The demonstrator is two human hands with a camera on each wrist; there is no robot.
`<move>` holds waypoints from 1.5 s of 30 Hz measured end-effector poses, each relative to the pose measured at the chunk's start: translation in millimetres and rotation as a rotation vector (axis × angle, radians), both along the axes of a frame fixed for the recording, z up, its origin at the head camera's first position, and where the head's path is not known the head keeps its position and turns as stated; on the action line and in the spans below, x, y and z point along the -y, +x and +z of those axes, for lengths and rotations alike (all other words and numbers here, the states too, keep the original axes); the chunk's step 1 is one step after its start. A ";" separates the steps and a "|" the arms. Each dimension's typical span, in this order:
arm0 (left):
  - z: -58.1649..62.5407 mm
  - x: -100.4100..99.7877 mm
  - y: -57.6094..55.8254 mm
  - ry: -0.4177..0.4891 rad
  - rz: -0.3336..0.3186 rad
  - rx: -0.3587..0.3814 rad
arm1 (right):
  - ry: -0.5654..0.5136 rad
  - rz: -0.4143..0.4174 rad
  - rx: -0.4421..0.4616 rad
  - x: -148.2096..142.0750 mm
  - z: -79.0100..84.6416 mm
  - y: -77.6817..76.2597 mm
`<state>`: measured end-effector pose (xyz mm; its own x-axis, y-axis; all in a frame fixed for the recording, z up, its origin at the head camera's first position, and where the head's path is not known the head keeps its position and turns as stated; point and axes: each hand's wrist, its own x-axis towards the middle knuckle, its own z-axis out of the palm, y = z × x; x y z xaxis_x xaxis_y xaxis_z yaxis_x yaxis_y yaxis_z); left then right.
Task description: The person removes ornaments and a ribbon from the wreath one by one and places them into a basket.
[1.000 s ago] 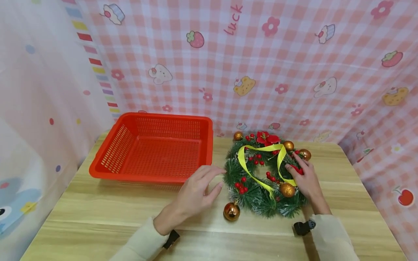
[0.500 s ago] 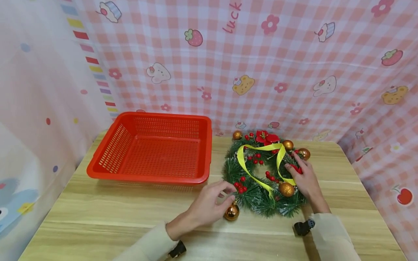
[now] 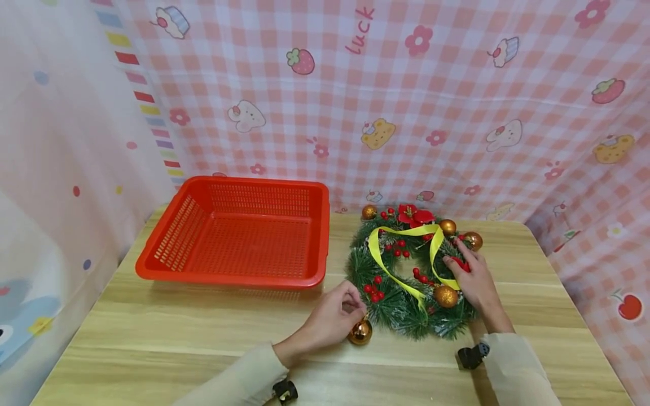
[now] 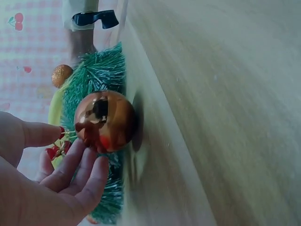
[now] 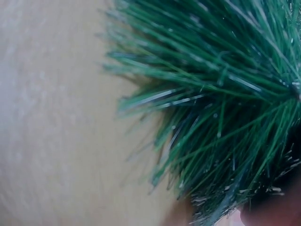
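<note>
A shiny gold Christmas bauble rests on the table by the wreath's front left edge. My left hand pinches the thin loop at its top; in the left wrist view the thumb and fingertips meet beside the bauble. The green Christmas wreath lies flat, decorated with red berries, a red flower, gold balls and a loose yellow ribbon. On its right side my right hand grips the greenery, thumb toward the middle. Green needles fill much of the right wrist view, hiding most of that hand.
An orange-red plastic basket with slotted walls stands at the back left of the wooden table. A pink checked curtain hangs right behind the table, with a white one along the left.
My left hand has moved right and toward me, from beside the wreath to the bauble, and its fingers have closed at the bauble's top. The right hand stays on the wreath.
</note>
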<state>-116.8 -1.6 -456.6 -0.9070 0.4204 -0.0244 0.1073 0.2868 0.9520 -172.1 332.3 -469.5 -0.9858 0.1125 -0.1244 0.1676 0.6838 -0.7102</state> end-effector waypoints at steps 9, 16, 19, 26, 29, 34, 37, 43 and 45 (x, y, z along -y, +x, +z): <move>-11.1 -9.9 -2.3 0.011 0.013 0.028 | 0.003 -0.004 0.009 1.3 -1.2 -0.2; -13.2 -10.7 -3.2 0.035 0.054 0.033 | 0.005 -0.007 0.009 2.7 -0.6 -0.7; -12.7 -10.0 -3.9 0.053 0.070 0.045 | 0.005 -0.008 0.014 3.2 0.2 -0.8; -10.9 -8.8 -5.0 0.107 0.094 0.110 | 0.011 -0.009 0.025 3.0 1.3 -0.2; -10.4 -8.6 -5.5 0.127 0.097 0.121 | 0.014 -0.009 0.026 2.4 1.5 0.6; -10.3 -7.3 -6.0 0.144 0.105 0.117 | 0.008 -0.008 0.026 2.1 2.4 1.6; -11.3 -6.5 -6.3 0.155 0.113 0.119 | 0.004 -0.010 0.029 2.3 1.8 2.2; -10.1 -5.7 -7.3 0.175 0.125 0.138 | 0.003 -0.011 0.025 1.0 -0.1 1.3; -9.2 -5.8 -7.9 0.177 0.133 0.145 | 0.001 -0.011 0.022 0.1 -0.4 0.9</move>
